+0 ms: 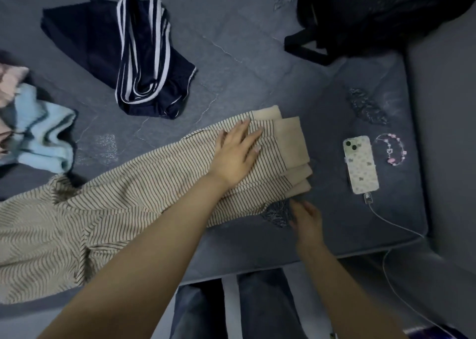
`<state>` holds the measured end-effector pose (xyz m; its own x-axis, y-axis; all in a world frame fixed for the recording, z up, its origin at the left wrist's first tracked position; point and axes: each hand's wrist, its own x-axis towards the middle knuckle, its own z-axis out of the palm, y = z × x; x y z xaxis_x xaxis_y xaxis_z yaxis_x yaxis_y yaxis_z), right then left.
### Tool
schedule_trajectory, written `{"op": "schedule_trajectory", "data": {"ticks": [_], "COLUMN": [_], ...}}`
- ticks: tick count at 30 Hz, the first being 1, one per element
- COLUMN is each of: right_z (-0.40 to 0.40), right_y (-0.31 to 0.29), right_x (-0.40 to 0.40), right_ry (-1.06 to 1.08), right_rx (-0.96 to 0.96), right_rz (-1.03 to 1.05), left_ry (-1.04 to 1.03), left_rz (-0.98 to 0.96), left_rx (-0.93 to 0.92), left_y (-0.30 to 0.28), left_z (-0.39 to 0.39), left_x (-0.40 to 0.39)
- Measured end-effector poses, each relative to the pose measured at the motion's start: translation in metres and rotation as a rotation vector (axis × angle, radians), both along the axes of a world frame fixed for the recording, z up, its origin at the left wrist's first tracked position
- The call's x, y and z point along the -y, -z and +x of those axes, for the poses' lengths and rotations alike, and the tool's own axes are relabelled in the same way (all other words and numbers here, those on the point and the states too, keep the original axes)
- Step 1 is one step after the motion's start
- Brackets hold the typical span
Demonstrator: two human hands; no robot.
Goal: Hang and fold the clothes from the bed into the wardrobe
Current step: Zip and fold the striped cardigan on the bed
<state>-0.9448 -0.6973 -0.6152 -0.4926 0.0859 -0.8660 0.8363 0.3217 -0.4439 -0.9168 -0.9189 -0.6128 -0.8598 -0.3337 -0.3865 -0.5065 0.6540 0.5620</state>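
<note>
Striped beige garment: we find it spread across the near side of the bed, its plain tan cuffs stacked in layers toward the right, its wider body bunched at the left edge of view.

Left hand: we note it lying flat on the striped cloth just short of the cuffs, fingers straight and spread, palm pressing down.

Right hand: we see it low over the bed beside the garment's near edge, fingers loosely extended toward the cloth; whether the fingertips touch the fabric we cannot tell, as that part is blurred. It holds nothing.

Navy garment with white stripes: crumpled on the bed beyond the striped piece, well apart from it.

Light blue garment: heaped at the left edge, with a pink cloth beside it.

Phone: in a patterned case, face down on the bed to the right of the cuffs, a white cable plugged into its near end and trailing off the bed's edge.

Beaded charm loop: lying just right of the phone.

Black bag: at the far right corner of the bed.
</note>
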Motion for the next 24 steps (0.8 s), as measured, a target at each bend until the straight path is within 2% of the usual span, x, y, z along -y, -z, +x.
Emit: {"op": "schedule_trajectory", "data": {"ticks": [2,5,9,12,14,16,17,19,21,24], "right_z": [-0.009,-0.023,-0.028,-0.013,0.001,0.022,0.036,0.073,0.119,0.193], "right_y": [0.005,0.014,0.014,0.006,-0.004,-0.016,-0.024,-0.036,-0.048,-0.058], "right_x": [0.006,0.013,0.029,0.041,0.052,0.066,0.075,0.097,0.121,0.165], "right_ry": [0.115,0.174,0.244,0.29,0.285,0.221,0.148,0.007,-0.135,-0.446], "right_rx": [0.12,0.175,0.093,0.074,0.117,0.172,0.182,0.152,0.136,0.166], "right_rz": [-0.079,-0.175,-0.24,-0.182,-0.123,-0.107,-0.096,-0.074,-0.117,-0.213], "left_ry": [0.015,0.191,0.233,0.163,-0.01,-0.307,-0.453,-0.712,-0.919,-1.25], "left_rz": [0.042,0.009,-0.047,0.075,0.275,0.517,0.571,0.572,0.483,0.351], "left_rx": [0.129,0.39,0.393,0.331,0.184,-0.014,-0.11,-0.237,-0.302,-0.291], "left_y": [0.017,0.043,0.052,0.04,0.026,0.005,-0.004,-0.02,-0.026,-0.022], "left_z": [-0.027,-0.043,-0.043,-0.033,-0.018,0.01,0.031,0.084,0.151,0.268], "left_x": [0.001,0.0,-0.005,-0.002,0.001,0.003,0.007,0.017,0.036,0.076]}}
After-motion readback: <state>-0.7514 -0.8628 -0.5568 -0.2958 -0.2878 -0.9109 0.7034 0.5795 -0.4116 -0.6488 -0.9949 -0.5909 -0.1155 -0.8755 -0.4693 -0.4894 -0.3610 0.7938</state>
